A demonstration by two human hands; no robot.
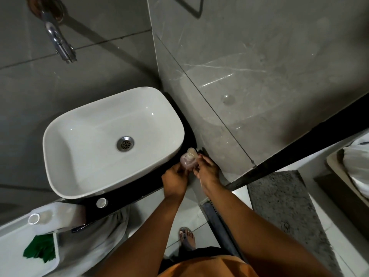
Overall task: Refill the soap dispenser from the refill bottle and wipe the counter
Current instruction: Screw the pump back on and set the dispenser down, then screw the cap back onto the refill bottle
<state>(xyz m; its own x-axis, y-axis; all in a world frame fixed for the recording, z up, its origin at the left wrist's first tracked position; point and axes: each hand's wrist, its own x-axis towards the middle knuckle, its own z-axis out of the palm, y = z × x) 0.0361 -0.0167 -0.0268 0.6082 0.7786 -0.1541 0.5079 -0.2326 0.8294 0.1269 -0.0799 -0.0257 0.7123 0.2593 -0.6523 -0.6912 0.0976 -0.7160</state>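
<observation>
A small clear soap dispenser (187, 160) with pinkish liquid and a pale pump head stands on the black counter (139, 188), right of the white basin (111, 140). My left hand (175, 180) grips its lower body from the near side. My right hand (207, 170) holds it at the neck, fingers by the pump. A white bottle with a silver cap (34, 218) lies at the lower left; whether it is the refill bottle I cannot tell.
A chrome tap (60, 43) juts from the grey tiled wall above the basin. A round silver cap (101, 202) sits on the counter's front edge. A green cloth (40, 250) lies on a white surface at bottom left. A grey mat (283, 206) covers the floor at right.
</observation>
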